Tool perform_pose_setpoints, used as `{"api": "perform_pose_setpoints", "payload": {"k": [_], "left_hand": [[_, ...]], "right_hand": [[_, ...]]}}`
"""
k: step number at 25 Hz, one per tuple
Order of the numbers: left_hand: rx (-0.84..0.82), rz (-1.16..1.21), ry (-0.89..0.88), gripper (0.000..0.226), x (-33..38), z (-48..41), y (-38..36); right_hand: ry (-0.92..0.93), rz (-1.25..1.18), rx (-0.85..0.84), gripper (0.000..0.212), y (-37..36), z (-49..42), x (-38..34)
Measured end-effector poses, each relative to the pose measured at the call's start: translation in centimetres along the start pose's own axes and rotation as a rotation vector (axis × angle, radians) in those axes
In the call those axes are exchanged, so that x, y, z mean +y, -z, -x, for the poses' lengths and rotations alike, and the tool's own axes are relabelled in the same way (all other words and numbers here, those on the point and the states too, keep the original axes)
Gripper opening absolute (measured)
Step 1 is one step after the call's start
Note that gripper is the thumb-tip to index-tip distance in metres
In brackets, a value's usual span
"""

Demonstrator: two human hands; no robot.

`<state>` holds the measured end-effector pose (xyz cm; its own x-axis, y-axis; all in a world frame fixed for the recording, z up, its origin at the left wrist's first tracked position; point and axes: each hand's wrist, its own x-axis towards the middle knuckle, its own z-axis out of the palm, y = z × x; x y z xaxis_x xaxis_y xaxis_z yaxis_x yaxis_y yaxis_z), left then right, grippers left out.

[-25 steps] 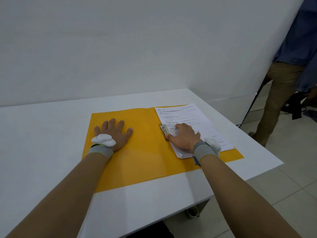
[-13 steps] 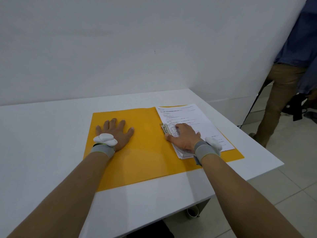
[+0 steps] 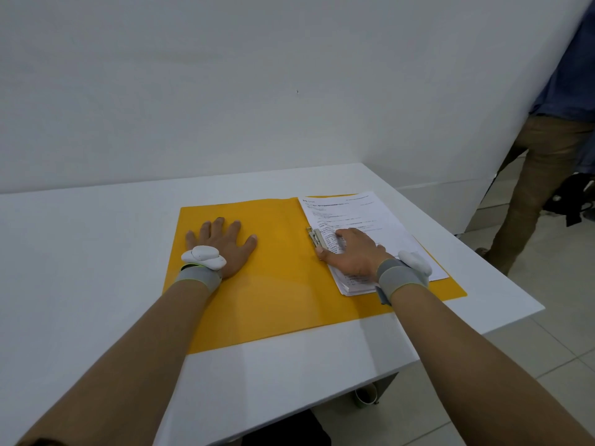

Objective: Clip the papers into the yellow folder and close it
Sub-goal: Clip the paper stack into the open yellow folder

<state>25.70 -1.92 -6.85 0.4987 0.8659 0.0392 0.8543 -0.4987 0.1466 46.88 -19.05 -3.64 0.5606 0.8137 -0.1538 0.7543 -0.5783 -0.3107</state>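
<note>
The yellow folder (image 3: 283,284) lies open and flat on the white table. A stack of printed papers (image 3: 360,217) rests on its right half, with a metal clip (image 3: 317,239) along the stack's left edge near the fold. My left hand (image 3: 222,246) lies flat with fingers spread on the folder's left half. My right hand (image 3: 352,255) presses down on the papers, its thumb beside the near end of the clip. Both wrists wear grey bands with white devices.
The white table (image 3: 80,268) ends close to the folder's right side and near edge. A white wall stands behind. A person (image 3: 547,162) in tan trousers stands on the tiled floor at the far right, with a dark object near their legs.
Both hands stay in place on the folder and the papers. Only the view has shifted slightly.
</note>
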Motion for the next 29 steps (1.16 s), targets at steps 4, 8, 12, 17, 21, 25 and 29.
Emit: {"api": "perform_pose_setpoints", "payload": {"k": [4,8,12,17,21,25,29], "left_hand": [[0.003,0.001,-0.002,0.073,0.0,-0.1,0.0],[-0.007,-0.005,-0.001,0.073,-0.1,-0.1,0.1],[-0.004,-0.010,-0.007,0.074,0.0,0.0,0.1],[-0.018,-0.008,-0.009,0.074,0.0,-0.1,0.2],[-0.024,-0.009,-0.010,0.074,0.1,-0.1,0.2],[-0.023,-0.004,-0.012,0.074,0.1,0.0,0.1],[-0.015,-0.016,-0.012,0.074,0.1,0.0,0.1]], "right_hand": [[-0.011,0.027,-0.010,0.088,-0.1,-0.1,0.1],[-0.074,0.083,0.061,0.076,-1.0,0.4,0.2],[-0.110,0.094,0.087,0.072,-1.7,0.7,0.2],[-0.120,0.110,0.119,0.075,-1.9,0.5,-0.1],[-0.115,0.093,0.103,0.078,-1.7,0.4,-0.1],[-0.108,0.063,0.095,0.080,-1.6,0.5,0.0],[-0.099,0.095,0.132,0.079,-2.0,0.6,-0.2]]}}
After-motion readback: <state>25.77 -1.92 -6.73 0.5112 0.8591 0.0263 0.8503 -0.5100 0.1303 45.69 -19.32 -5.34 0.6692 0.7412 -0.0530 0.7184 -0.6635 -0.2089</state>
